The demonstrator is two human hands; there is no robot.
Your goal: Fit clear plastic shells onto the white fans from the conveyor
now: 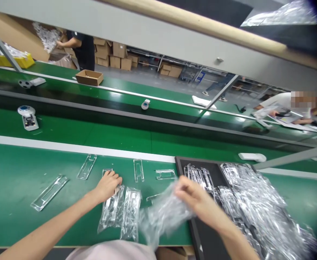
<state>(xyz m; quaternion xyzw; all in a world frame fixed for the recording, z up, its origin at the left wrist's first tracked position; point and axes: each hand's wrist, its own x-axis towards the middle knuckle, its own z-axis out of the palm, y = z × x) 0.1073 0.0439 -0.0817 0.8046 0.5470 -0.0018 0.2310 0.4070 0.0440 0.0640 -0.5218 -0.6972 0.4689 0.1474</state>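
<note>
My left hand (108, 186) is closed, its fingers curled down over a clear plastic frame (107, 170) whose far end sticks out beyond them. Just below that hand lies a bagged clear frame (111, 211), and another bagged frame (131, 213) is to its right. In my right hand (192, 193) is a crinkled clear plastic bag (166, 211), pinched by its upper right part and blurred by motion. Whether anything is inside it I cannot tell. Loose clear frames lie around the hands, one (138, 170) between them and one (49, 192) at far left.
At right stands a black divided tray (178, 162) with loose clear frames (199, 176) and a heap of bagged ones (258, 202). White devices (28, 117) lie on the green conveyor (115, 135) beyond a white strip. Across it are a cardboard box (89, 77) and co-workers.
</note>
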